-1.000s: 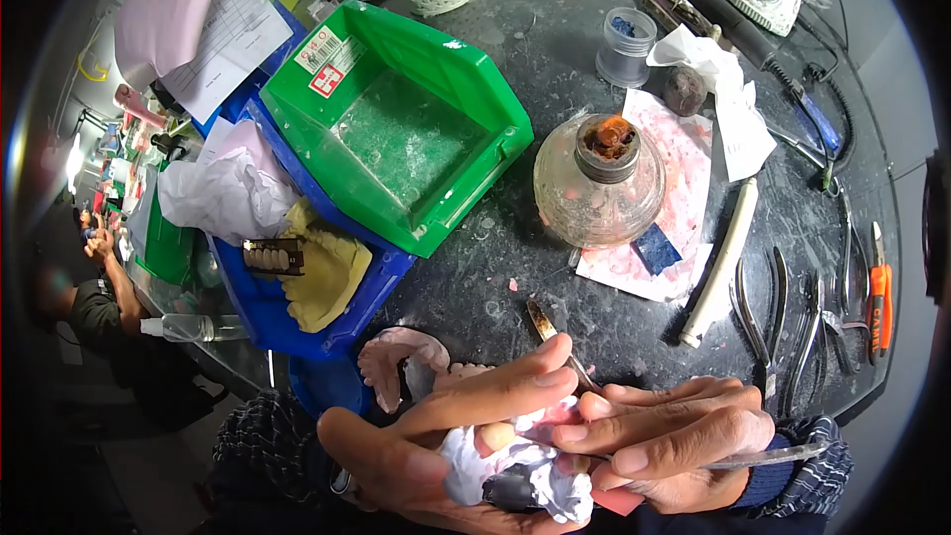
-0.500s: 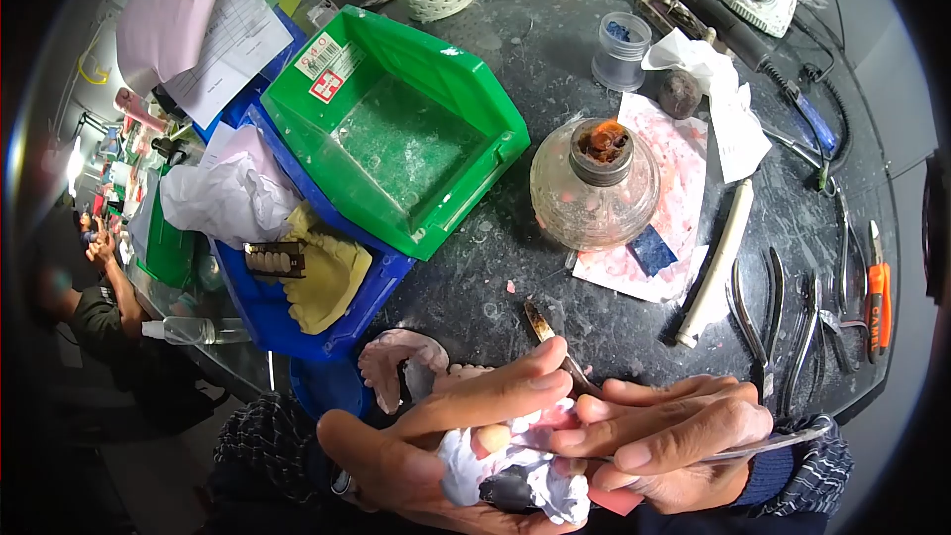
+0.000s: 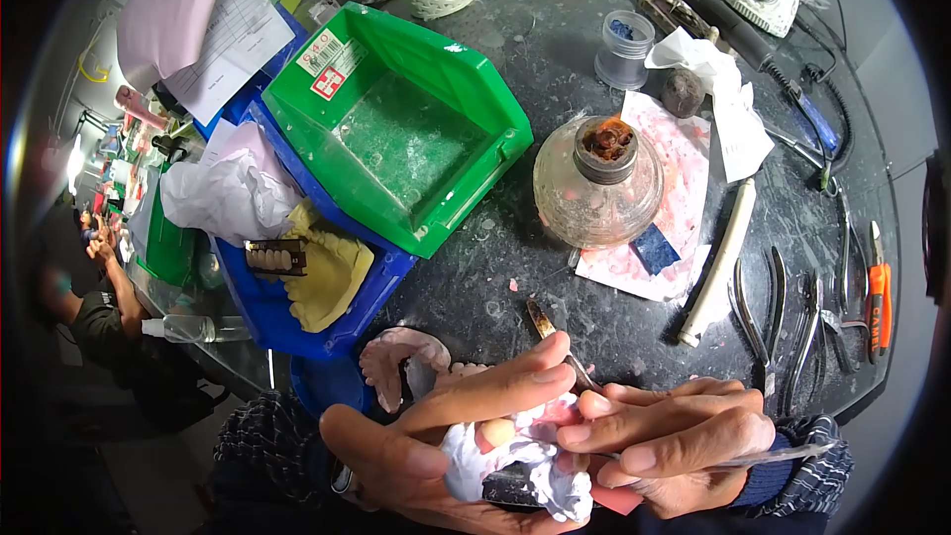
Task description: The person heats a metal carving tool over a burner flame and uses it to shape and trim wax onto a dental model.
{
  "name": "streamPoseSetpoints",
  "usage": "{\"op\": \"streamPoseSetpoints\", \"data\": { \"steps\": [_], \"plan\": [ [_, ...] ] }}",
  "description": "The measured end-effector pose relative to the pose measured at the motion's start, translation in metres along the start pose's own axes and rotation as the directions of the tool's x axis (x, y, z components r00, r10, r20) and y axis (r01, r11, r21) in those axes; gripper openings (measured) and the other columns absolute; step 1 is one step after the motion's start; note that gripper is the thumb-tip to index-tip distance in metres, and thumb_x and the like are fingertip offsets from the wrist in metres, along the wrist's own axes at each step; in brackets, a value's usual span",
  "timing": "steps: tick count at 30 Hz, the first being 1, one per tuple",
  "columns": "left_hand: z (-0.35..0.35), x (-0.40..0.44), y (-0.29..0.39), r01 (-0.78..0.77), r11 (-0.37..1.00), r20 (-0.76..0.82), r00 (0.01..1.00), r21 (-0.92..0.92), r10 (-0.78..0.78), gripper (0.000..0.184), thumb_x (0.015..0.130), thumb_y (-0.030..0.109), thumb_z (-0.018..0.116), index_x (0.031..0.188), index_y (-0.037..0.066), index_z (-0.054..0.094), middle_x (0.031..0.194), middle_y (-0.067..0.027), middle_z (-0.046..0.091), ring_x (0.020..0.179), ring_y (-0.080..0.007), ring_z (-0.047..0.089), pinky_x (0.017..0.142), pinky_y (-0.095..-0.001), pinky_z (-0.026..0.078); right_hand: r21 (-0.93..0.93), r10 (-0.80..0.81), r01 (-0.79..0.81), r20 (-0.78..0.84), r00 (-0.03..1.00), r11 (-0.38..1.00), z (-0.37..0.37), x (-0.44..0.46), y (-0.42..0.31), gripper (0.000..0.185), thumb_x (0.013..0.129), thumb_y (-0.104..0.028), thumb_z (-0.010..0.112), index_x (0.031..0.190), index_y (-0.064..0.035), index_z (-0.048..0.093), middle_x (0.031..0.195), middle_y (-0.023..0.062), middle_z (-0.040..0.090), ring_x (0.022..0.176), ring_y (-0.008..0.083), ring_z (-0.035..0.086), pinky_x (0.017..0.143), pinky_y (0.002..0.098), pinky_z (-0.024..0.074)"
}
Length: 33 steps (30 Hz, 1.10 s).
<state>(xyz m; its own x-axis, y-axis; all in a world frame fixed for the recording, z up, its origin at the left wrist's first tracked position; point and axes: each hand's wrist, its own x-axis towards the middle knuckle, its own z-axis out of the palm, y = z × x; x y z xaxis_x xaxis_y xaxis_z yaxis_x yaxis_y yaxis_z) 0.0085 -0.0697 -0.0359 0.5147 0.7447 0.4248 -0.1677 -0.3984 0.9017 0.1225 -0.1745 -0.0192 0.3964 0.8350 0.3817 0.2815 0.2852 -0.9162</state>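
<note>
1. Firmly enough, the left grip (image 3: 396, 451) closes around the white-coated dental piece (image 3: 507, 458), thumb on the near side and the long forefinger across the top; a yellowish tooth shape and pink patches show between them.
2. Against that piece's right side, the right grip (image 3: 684, 441) holds a slim metal tool (image 3: 778, 455), its shank passing between the fingers and sticking out toward the right cuff.
3. Between the two grips, a dark-tipped blade (image 3: 542, 321) points away over the bench (image 3: 475, 282) — its lower end is hidden by fingers, so I cannot tell what secures it.
4. Just below the right fingers, a flat pink scrap (image 3: 616, 501) shows.
5. Just beyond the left grip sits a pinkish dental cast (image 3: 388, 365); farther out, a yellow cast (image 3: 337, 282) lies in a blue tray (image 3: 260, 322), near a green bin (image 3: 500, 163).
6. Ahead of the right grip stands a round glass lamp (image 3: 594, 203) on pink-stained paper (image 3: 684, 173) — pliers (image 3: 761, 322) lie to its right.
</note>
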Motion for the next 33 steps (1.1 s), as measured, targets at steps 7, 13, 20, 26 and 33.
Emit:
{"op": "streamPoseSetpoints", "data": {
  "steps": [7, 13, 20, 26, 33],
  "plan": [
    [0.009, -0.012, -0.003, -0.005, 0.966, -0.152, 0.987, 0.257, 0.045, 0.039, 0.086, 0.023, 0.044, 0.112, 0.001, 0.024, 0.080, -0.0198, 0.059, 0.056, -0.0195, 0.055, 0.056, -0.0258, 0.050, -0.043, -0.004, 0.006, 0.049, 0.999, 0.999, -0.004, 0.000, 0.000, 0.027, 0.068, 0.001, 0.067, 0.085, -0.0076, 0.048, 0.082, 0.0192, 0.063, 0.079, 0.0293, 0.063, 0.075, 0.0387, 0.0497],
    [0.011, 0.001, 0.018, 0.284, 0.927, -0.279, 0.936, 0.245, -0.213, 0.043, 0.082, 0.018, 0.050, 0.112, 0.002, 0.023, 0.078, -0.0217, 0.059, 0.057, -0.0245, 0.058, 0.052, -0.0277, 0.051, 0.284, 0.066, 0.020, -0.289, 0.955, 0.959, 0.010, -0.009, 0.000, 0.023, 0.081, -0.007, 0.054, 0.090, -0.0052, 0.033, 0.078, 0.0213, 0.058, 0.076, 0.0331, 0.062, 0.080, 0.0399, 0.0482],
    [-0.026, 0.017, 0.001, 0.442, 0.701, 0.471, 0.866, -0.560, -0.170, 0.095, 0.057, 0.035, 0.074, 0.122, 0.000, 0.014, 0.125, -0.0356, 0.024, 0.102, -0.0485, 0.045, 0.080, -0.0508, 0.046, 0.367, 0.307, -0.177, -0.333, 0.892, 0.913, 0.008, -0.002, -0.013, 0.026, 0.090, -0.033, 0.029, 0.090, -0.0091, 0.018, 0.074, 0.0270, 0.055, 0.063, 0.0392, 0.060, 0.061, 0.0470, 0.0535],
    [-0.035, 0.024, 0.011, 0.652, 0.685, 0.523, 0.728, -0.325, -0.444, 0.106, 0.055, 0.054, 0.071, 0.125, -0.004, 0.017, 0.122, -0.0362, 0.031, 0.095, -0.0438, 0.052, 0.079, -0.0482, 0.045, 0.248, 0.180, -0.076, -0.428, 0.886, 0.966, 0.010, 0.004, -0.006, 0.027, 0.089, -0.031, 0.036, 0.090, -0.0095, 0.019, 0.075, 0.0235, 0.056, 0.071, 0.0367, 0.061, 0.059, 0.0404, 0.0553],
    [-0.043, 0.019, -0.010, 0.565, 0.678, 0.587, 0.774, -0.470, -0.238, 0.105, 0.054, 0.064, 0.065, 0.120, -0.009, 0.029, 0.117, -0.0343, 0.039, 0.087, -0.0313, 0.056, 0.066, -0.0383, 0.052, 0.347, 0.274, -0.108, -0.476, 0.835, 0.932, 0.011, 0.003, -0.007, 0.028, 0.089, -0.027, 0.039, 0.093, -0.0095, 0.018, 0.067, 0.0131, 0.050, 0.060, 0.0308, 0.062, 0.050, 0.0321, 0.0558]
  ]
}}
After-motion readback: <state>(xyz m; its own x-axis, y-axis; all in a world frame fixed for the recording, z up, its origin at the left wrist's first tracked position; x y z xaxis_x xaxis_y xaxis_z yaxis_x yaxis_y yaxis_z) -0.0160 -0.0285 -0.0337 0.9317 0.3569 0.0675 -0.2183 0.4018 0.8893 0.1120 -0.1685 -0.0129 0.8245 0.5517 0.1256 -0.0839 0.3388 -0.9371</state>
